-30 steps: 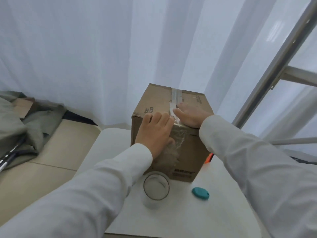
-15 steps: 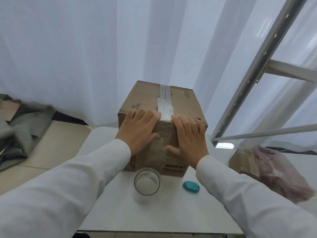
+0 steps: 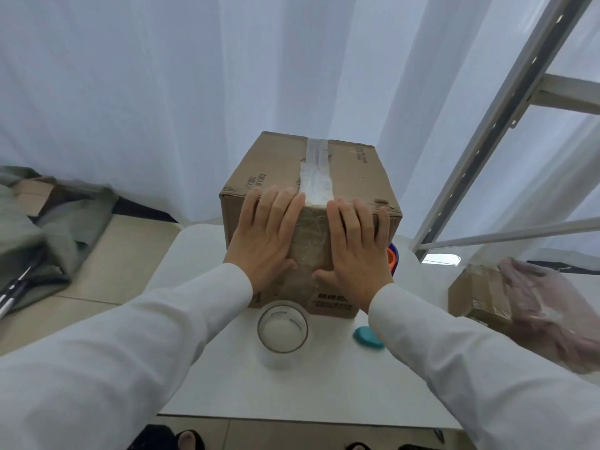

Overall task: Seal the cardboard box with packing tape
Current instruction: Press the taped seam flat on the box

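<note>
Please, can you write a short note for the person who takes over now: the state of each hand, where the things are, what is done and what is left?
Left hand: open, flat on the near face of the cardboard box, left of the tape strip.
Right hand: open, flat on the same face, right of the strip.
Things: box stands on the white table; tape roll stands in front of it; a teal object lies to the roll's right.
Done: tape runs along the top seam and down the near face.
Left: press the end down; the far side cannot be seen, so check it.
</note>
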